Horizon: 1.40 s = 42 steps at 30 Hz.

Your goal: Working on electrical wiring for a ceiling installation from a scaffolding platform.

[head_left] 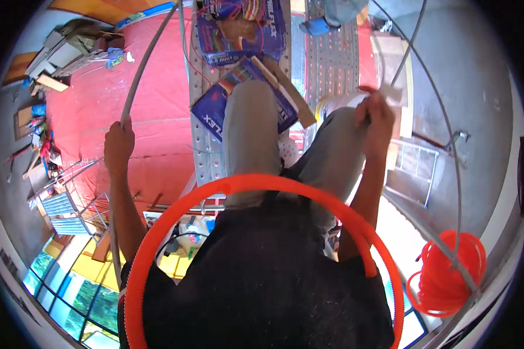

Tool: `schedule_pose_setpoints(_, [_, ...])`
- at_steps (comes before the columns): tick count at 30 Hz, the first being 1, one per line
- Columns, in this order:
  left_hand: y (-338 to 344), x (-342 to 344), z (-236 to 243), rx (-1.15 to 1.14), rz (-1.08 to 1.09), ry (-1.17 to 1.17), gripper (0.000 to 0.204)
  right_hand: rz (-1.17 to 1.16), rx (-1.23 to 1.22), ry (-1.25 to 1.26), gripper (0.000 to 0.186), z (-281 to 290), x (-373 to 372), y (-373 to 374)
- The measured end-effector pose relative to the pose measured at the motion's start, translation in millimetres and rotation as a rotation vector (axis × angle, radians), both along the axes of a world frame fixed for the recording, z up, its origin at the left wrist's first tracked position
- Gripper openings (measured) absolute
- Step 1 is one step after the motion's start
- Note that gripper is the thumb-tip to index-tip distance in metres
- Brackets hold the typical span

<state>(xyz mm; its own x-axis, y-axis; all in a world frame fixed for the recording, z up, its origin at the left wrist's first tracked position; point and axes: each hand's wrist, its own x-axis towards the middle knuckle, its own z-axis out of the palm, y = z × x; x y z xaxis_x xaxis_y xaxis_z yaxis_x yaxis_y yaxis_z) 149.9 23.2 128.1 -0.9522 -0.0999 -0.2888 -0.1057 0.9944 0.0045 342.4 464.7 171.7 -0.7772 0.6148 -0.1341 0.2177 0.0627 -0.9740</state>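
My left hand [119,142] is closed around a long grey cable [142,75], which runs from the top of the view down past my left forearm. Beyond my right knee, my right hand [377,119] has its fingers pinched together by a small white piece [393,95]. A thin grey cable [409,49] rises from that white piece toward the top edge. Blur hides how the fingers, the white piece and this cable join. An orange corrugated tube [262,182] loops across my chest and over my thighs, touched by neither hand.
A perforated metal plank [335,64] stretches ahead, bearing a torn blue carton [212,49] and a second blue carton [215,110]. Far below at left lies a red floor covering [87,116]. An orange tube coil [454,267] hangs at right near a wall and a metal frame [416,166].
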Motion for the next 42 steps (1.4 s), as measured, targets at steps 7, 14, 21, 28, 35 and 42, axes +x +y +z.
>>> schedule_pose_setpoints(7, [16.7,1.3,20.3,-0.12,0.049,0.019,0.039,0.139,-0.091,-0.098,0.03,-60.2,-2.2,-16.3])
schedule_pose_setpoints(14, [0.4,-4.0,-0.7,-0.081,-0.007,0.035,0.039,0.302,-0.087,0.009,0.029,-110.4,-66.1,-63.7])
schedule_pose_setpoints(21, [-29.9,-7.2,-16.9,0.249,-0.086,-0.001,0.041,0.586,-0.193,0.117,0.028,-107.2,-94.6,-93.3])
schedule_pose_setpoints(28, [-5.6,-7.0,-14.3,0.167,-0.016,0.001,0.043,0.504,-0.16,0.076,0.024,-107.1,-110.6,-96.5])
schedule_pose_setpoints(35, [-28.6,-12.3,-21.1,0.196,-0.074,0.005,0.044,0.525,-0.155,0.173,0.03,-106.7,-110.0,-102.6])
schedule_pose_setpoints(42, [-23.5,-8.1,-11.2,0.11,-0.019,0.012,0.042,0.498,0.057,0.048,0.034,-124.5,-121.4,-119.0])
